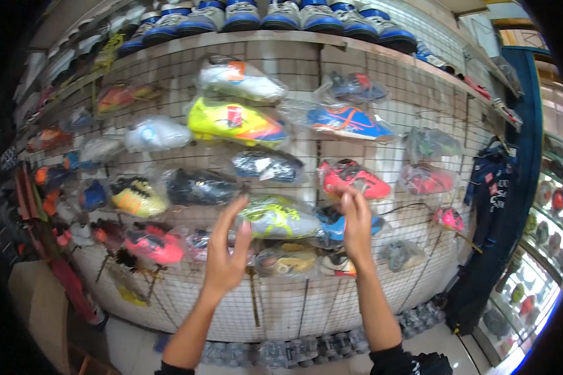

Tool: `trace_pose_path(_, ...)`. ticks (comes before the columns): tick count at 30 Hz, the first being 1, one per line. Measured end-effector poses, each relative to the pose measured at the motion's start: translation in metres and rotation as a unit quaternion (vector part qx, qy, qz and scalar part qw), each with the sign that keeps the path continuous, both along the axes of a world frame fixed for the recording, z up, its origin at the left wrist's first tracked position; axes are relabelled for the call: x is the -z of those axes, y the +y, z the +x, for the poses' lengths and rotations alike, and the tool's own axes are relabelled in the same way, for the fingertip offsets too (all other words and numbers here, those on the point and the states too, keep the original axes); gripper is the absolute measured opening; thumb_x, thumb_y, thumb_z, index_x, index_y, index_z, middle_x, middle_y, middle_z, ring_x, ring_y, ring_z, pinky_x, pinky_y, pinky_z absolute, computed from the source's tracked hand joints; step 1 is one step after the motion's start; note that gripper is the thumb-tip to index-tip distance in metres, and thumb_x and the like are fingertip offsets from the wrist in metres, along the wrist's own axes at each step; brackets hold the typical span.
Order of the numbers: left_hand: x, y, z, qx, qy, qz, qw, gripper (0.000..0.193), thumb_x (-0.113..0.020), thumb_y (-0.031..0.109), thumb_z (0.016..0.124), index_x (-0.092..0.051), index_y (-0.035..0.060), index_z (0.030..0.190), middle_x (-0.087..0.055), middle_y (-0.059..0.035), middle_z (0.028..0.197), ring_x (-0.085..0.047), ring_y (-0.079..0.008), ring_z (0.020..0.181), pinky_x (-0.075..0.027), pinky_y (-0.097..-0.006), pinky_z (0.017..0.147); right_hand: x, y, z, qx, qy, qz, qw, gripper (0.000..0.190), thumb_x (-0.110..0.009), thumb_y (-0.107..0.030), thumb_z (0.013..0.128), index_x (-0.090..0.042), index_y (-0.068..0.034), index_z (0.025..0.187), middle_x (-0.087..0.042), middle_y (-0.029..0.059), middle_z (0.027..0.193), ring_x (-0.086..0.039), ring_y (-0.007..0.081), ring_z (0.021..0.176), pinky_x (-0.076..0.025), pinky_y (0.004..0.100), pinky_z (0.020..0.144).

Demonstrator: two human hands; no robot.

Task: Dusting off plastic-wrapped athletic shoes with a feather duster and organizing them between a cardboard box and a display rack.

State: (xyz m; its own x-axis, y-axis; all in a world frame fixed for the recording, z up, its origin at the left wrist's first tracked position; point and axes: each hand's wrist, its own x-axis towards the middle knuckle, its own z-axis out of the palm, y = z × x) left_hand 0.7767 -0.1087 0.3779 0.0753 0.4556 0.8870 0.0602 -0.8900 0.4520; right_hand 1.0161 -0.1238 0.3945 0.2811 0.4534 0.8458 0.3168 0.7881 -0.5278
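Both my hands are raised before a wire grid wall hung with sports shoes in clear plastic bags. My left hand (227,246), fingers apart and holding nothing, is in front of the left end of a grey and lime shoe (281,218). My right hand (358,225) looks empty too, its fingers up and slightly spread. Behind it are a blue shoe (330,227) and, just above, a pink shoe (356,180). Whether either hand touches a bag cannot be told. Between and above the hands hangs a dark bagged shoe (267,166), with a yellow shoe (234,122) higher up.
Along the top runs a shelf (262,37) of blue and white shoes. Several bagged items (286,354) line the floor below the wire grid (291,300). A dark jersey (490,183) hangs at right beside a glass display case (521,290). A brown panel (40,304) stands lower left.
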Motion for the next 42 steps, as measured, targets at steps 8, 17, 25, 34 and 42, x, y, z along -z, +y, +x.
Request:
trace_pose_path(8, 0.161, -0.079, -0.139, -0.104, -0.096, -0.268, 0.953, 0.041, -0.043, 0.028, 0.1, -0.048, -0.0035, 0.126, -0.053, -0.0126, 0.125, -0.05, -0.0202, 0.118, -0.035, -0.0337, 0.103, 0.173, -0.017, -0.196, -0.269, 0.107, -0.232, 0.929, 0.029, -0.047, -0.028, 0.098, -0.056, -0.003, 0.111, -0.061, 0.0108, 0.112, -0.057, 0.02, 0.108, -0.047, 0.034, 0.089)
trace_pose_path(17, 0.259, -0.169, -0.365, -0.334, -0.196, -0.394, 0.833, 0.041, -0.048, 0.032, 0.098, -0.049, 0.0011, 0.124, -0.059, -0.0133, 0.116, -0.058, -0.0203, 0.103, -0.045, -0.0321, 0.089, 0.287, -0.032, -0.481, -0.506, 0.048, -0.419, 0.752, 0.027, -0.05, -0.025, 0.097, -0.052, -0.003, 0.113, -0.06, 0.0129, 0.115, -0.059, 0.0222, 0.105, -0.047, 0.0342, 0.086)
trace_pose_path(25, 0.268, -0.225, -0.547, -0.443, -0.303, -0.393, 0.747, 0.041, -0.049, 0.034, 0.097, -0.051, 0.0013, 0.123, -0.061, -0.0129, 0.111, -0.058, -0.0191, 0.103, -0.045, -0.031, 0.088, 0.303, -0.074, -0.726, -0.661, -0.057, -0.448, 0.599, 0.029, -0.053, -0.023, 0.096, -0.051, -0.001, 0.115, -0.059, 0.0138, 0.114, -0.061, 0.0235, 0.102, -0.049, 0.034, 0.084)
trace_pose_path(34, 0.259, -0.226, -0.72, -0.461, -0.315, -0.412, 0.72, 0.044, -0.044, 0.037, 0.099, -0.048, 0.0017, 0.125, -0.054, -0.013, 0.124, -0.055, -0.0233, 0.114, -0.042, -0.0356, 0.094, 0.302, -0.048, -0.908, -0.711, -0.151, -0.416, 0.546, 0.028, -0.052, -0.022, 0.097, -0.052, -0.001, 0.116, -0.061, 0.0109, 0.112, -0.062, 0.0201, 0.099, -0.049, 0.0305, 0.081)
trace_pose_path(42, 0.234, -0.176, -0.867, -0.469, -0.312, -0.407, 0.719, 0.042, -0.048, 0.036, 0.098, -0.052, 0.0011, 0.12, -0.06, -0.0081, 0.111, -0.056, -0.0162, 0.107, -0.043, -0.0303, 0.088, 0.299, 0.023, -1.07, -0.733, -0.173, -0.409, 0.516, 0.023, -0.055, -0.017, 0.095, -0.055, -0.001, 0.111, -0.063, 0.0108, 0.107, -0.063, 0.0179, 0.096, -0.049, 0.0288, 0.08)
